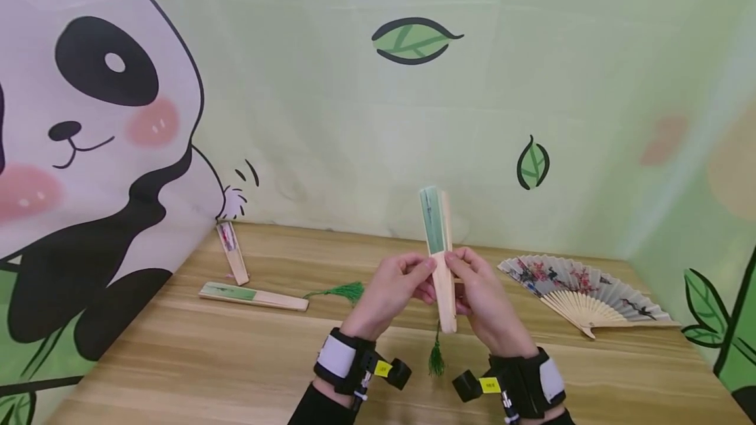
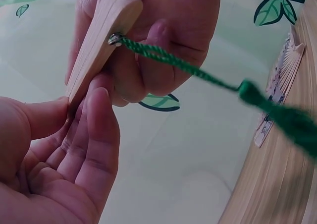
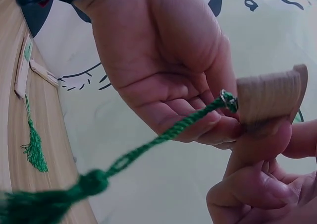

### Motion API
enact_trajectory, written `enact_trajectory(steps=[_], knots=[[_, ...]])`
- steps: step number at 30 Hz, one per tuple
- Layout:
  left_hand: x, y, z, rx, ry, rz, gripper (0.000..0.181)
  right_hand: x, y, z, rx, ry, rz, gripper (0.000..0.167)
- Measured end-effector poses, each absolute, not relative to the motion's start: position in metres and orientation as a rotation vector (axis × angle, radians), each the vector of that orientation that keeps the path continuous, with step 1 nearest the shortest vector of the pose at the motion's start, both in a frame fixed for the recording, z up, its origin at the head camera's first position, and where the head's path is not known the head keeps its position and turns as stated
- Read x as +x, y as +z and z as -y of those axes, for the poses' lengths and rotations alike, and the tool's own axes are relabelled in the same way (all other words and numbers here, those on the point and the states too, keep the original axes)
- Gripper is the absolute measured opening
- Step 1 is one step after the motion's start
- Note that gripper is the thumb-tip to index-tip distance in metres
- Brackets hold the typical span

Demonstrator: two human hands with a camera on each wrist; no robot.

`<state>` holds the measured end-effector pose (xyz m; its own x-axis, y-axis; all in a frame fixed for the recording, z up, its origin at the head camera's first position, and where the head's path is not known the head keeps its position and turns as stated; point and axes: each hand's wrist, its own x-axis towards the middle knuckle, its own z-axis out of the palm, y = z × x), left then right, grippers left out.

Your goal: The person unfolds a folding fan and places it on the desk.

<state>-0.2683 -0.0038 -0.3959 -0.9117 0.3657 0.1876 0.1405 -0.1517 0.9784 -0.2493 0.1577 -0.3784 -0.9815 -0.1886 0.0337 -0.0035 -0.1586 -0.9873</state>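
A folded hand fan (image 1: 443, 287) with light wooden ribs and a green leaf stands nearly upright above the table, held between both hands. My left hand (image 1: 391, 294) pinches its left side with thumb and fingers. My right hand (image 1: 487, 300) pinches the opposite side at about the same height. From a metal ring at the fan's lower end hangs a green tassel (image 1: 436, 358). In the left wrist view the wooden ribs (image 2: 101, 50) lie pressed together. The right wrist view shows the fan's rib ends (image 3: 270, 97) between the fingers of both hands.
Another folded green fan (image 1: 254, 296) lies on the wooden table (image 1: 236, 366) at left, its tassel (image 1: 348, 291) pointing right. Behind it is a folded fan with a patterned leaf (image 1: 233, 251). An opened flower-printed fan (image 1: 585, 290) lies at right. A panda-printed backdrop (image 1: 325, 117) borders the table.
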Motion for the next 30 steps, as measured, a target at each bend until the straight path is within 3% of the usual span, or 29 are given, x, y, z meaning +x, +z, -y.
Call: enact_trajectory(steps=[30], knots=[[-0.2746,-0.4008,0.0097,0.544,2.382,-1.76,0.033,-0.2517,-0.3772,-0.1619,-0.041,-2.603,-1.835,0.019]])
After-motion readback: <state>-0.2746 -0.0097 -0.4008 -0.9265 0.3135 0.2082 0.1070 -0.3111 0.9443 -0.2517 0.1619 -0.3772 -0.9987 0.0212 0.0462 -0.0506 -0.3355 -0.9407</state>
